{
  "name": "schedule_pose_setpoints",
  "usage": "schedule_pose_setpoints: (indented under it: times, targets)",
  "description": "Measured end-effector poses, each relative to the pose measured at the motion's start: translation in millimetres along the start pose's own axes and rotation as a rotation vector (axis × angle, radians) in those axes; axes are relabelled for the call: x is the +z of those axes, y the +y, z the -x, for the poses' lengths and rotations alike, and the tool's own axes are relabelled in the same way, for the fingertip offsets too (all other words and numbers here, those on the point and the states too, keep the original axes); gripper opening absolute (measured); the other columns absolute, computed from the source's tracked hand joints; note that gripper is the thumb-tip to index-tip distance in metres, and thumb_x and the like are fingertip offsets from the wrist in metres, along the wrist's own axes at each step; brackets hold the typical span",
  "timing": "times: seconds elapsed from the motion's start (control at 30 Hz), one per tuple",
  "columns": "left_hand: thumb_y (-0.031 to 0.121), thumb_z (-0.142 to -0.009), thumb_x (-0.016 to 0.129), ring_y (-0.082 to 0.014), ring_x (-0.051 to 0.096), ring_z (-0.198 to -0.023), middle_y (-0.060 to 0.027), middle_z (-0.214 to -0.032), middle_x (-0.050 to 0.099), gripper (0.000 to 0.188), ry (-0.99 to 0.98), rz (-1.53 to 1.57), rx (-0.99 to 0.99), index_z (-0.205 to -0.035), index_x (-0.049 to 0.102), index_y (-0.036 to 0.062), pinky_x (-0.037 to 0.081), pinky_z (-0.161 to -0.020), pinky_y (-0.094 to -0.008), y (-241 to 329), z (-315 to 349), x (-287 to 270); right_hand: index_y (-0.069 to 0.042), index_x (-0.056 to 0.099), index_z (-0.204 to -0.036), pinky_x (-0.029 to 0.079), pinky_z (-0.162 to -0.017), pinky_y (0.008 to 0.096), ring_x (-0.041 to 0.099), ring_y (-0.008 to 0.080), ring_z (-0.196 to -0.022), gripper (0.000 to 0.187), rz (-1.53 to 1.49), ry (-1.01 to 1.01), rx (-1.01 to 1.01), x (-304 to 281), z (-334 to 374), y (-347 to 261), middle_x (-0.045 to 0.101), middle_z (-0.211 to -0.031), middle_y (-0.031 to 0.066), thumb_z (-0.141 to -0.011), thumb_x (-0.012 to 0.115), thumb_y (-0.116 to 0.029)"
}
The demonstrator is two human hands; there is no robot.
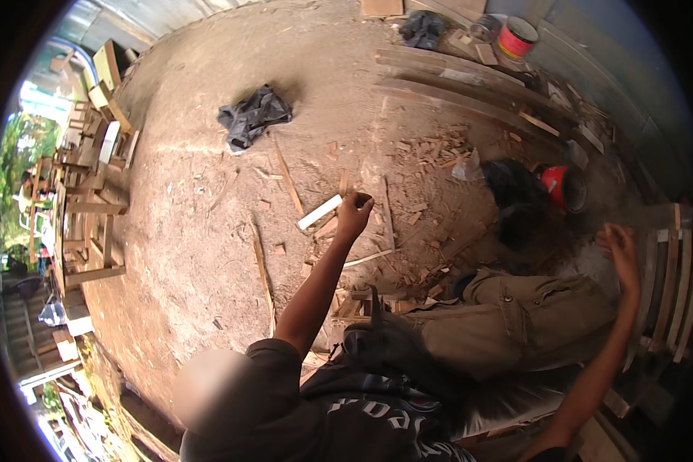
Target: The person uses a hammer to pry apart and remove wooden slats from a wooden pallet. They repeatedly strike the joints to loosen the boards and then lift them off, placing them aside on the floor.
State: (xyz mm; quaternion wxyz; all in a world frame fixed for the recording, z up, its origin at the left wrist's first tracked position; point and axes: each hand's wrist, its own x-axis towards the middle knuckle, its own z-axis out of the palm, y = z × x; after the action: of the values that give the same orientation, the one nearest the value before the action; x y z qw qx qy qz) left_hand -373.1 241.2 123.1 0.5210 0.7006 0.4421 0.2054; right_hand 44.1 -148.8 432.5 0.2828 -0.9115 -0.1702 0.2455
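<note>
My left hand (353,214) reaches out over the dirt floor. Its fingers are closed around one end of a short white strip (320,212), which sticks out toward the lower left. A small piece of wood (344,182) shows just beyond the knuckles; whether it touches the hand I cannot tell. Off to the right, my right hand (621,245) is raised with loosely bent fingers apart and nothing visible in them. It is nearest to a stack of wooden slats (662,285) and a red bucket (564,189) lying tipped over.
Wood scraps (431,165) and thin sticks (260,266) litter the dirt floor (185,208). A black plastic bag (256,117) lies ahead. Long boards (454,73) and a red tin (517,37) line the wall at far right. Wooden furniture frames (92,208) stand at left.
</note>
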Motion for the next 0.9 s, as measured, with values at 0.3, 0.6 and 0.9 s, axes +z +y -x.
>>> schedule_pose_setpoints:
  times: [0.3, 0.6, 0.9]
  targets:
    - [0.021, -0.083, 0.07, -0.0301, 0.022, -0.148, -0.0152, -0.159, 0.023, 0.074, -0.059, -0.84, -0.402, -0.146, 0.032, 0.0085, 0.025, -0.115, -0.0556, -138.8, 1.3, -52.2, -0.007, 0.055, -0.129, 0.049, -0.088, 0.0315, 0.064, 0.0179, -0.103, 0.051, -0.016, -0.105, -0.058, 30.3, -3.6, -34.2, 0.066, -0.112, 0.0097, -0.097, 0.06, -0.046]
    - [0.024, -0.086, 0.068, -0.0356, 0.047, -0.129, -0.0179, -0.135, 0.048, 0.056, -0.185, -0.869, -0.351, -0.133, 0.046, 0.0053, 0.034, -0.107, -0.059, -131.0, -35.7, -42.7, -0.005, 0.057, -0.122, 0.051, -0.082, 0.0295, 0.066, 0.0156, -0.094, 0.047, 0.016, -0.241, 0.041, 35.6, 0.7, -30.1, 0.067, -0.106, 0.009, -0.098, 0.059, -0.045]
    - [0.023, -0.086, 0.071, -0.0448, 0.058, -0.108, -0.026, -0.119, 0.057, 0.048, 0.008, -0.316, 0.174, -0.122, 0.05, -0.0009, 0.049, -0.09, -0.0498, -92.2, -71.0, -16.9, -0.002, 0.063, -0.109, 0.05, -0.076, 0.029, 0.064, 0.0134, -0.086, 0.04, -0.064, -0.136, -0.013, 43.2, 11.1, -48.2, 0.066, -0.092, 0.0063, -0.096, 0.063, -0.039]
